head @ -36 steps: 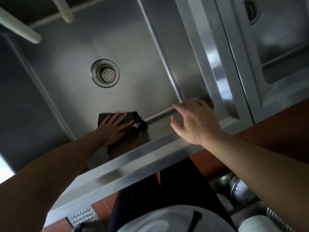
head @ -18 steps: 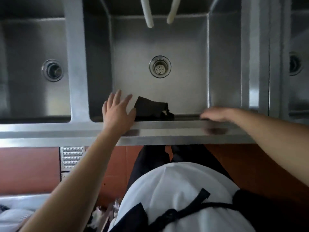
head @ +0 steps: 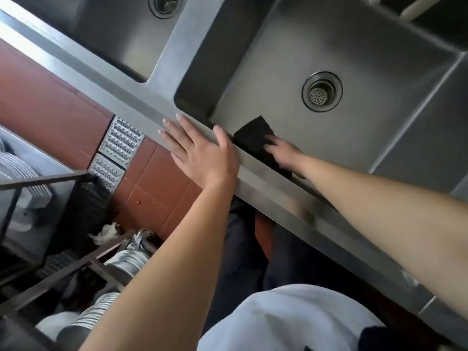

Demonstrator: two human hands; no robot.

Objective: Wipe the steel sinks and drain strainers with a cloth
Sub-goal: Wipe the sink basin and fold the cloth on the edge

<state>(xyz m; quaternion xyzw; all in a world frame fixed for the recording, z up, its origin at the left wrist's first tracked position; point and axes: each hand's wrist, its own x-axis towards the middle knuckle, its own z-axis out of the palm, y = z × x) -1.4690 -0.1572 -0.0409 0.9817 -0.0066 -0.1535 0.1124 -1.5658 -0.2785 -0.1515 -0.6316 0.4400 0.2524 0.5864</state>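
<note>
Now hands swapped: right hand [head: 282,150] presses flat on cloth [head: 255,139] at sink [head: 354,44] floor's near edge, left hand [head: 200,153] open, empty, bracing rim [head: 266,193]. Strainer [head: 322,91] still unwiped, I judge.

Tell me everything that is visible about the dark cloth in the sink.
The cloth is black or very dark, looks soft and matte, and seems folded into a roughly rectangular pad. It lies flat on the floor of the steel sink, against the near wall, between the front rim and the drain strainer, which it does not touch. The right hand presses on its near part with spread fingers, hiding that part. The left hand rests on the rim beside it, apart from it.
</note>
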